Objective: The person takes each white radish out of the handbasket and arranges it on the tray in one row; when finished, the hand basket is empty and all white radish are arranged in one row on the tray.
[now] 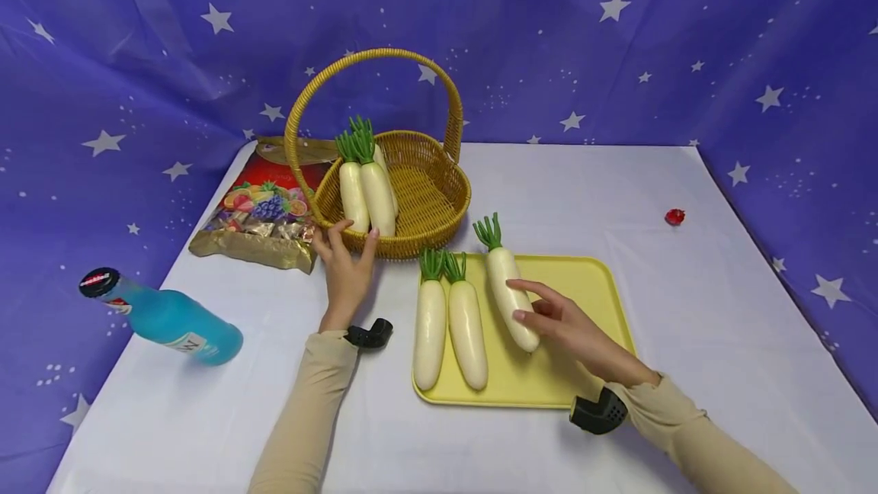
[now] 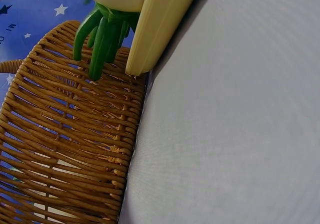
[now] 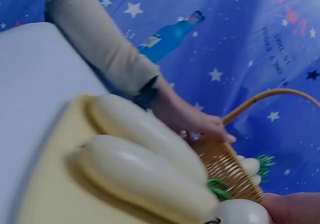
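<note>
My left hand (image 1: pixel 348 273) holds the front left rim of a wicker basket (image 1: pixel 439 231), its fingers at the edge by the handle's foot. Inside the basket lean three white radishes (image 1: pixel 376 193) with green tops, one mostly hidden behind the others. My right hand (image 1: pixel 559 322) grips another white radish (image 1: pixel 506 280) between thumb and fingers, over the yellow tray (image 1: pixel 576 372); its green top points toward the back. Two more radishes, a left one (image 1: pixel 430 334) and a right one (image 1: pixel 469 334), lie side by side on the tray's left part.
A bottle of blue drink (image 1: pixel 185 322) stands at the left. Behind my left hand lies a red and gold candy bag (image 1: pixel 264 208), against the basket's left side. A small red object (image 1: pixel 675 216) sits far right on the white table. Starry purple cloth (image 1: pixel 617 59) hangs around the table.
</note>
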`<state>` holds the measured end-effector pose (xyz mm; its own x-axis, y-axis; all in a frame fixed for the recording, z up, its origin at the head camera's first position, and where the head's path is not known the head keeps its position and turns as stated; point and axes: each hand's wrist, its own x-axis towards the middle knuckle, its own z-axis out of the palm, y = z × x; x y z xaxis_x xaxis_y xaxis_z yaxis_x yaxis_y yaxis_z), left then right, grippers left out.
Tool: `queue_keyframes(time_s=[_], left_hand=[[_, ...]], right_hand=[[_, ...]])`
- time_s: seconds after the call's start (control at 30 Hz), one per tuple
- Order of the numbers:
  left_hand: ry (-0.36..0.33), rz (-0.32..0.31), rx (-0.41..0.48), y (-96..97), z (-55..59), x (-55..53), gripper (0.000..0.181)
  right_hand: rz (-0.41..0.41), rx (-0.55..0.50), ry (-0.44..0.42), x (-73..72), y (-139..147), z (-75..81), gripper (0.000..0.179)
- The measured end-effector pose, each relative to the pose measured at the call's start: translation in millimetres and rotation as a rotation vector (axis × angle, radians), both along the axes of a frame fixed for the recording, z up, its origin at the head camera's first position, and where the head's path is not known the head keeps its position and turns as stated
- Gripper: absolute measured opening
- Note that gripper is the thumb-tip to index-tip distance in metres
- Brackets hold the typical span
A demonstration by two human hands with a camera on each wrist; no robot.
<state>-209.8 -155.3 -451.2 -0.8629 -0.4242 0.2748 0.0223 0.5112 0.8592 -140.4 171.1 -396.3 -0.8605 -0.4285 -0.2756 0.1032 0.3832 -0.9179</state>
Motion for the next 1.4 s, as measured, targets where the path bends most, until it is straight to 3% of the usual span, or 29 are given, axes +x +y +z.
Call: queue_keyframes(time_s=[0.17,0.47,0.67,0.87,1.4], left_hand=[[0.002,0.001,0.002,-3.2,2.1,-2.1,0.053],[-0.009,-0.005,0.013,-3.5,2.2,-2.0,0.054],[-0.017,-0.01,0.015,-1.8,0.6,0.9,0.054],[-0.009,-0.014,0.009,-0.1,-1.0,2.1,0.053],[0.002,-0.002,0.011,0.0,-0.5,0.9,0.053]], right_hand=[[-0.015,0.056,-0.044,13.5,2,-12.4,0.048],[0.024,0.081,-0.09,19.2,0,-16.8,0.045],[0.073,0.096,-0.026,26.2,-4,-17.5,0.045],[0.043,0.127,0.069,29.7,-4,-17.3,0.031],[-0.011,0.071,0.213,16.5,-18,-3.8,0.03]])
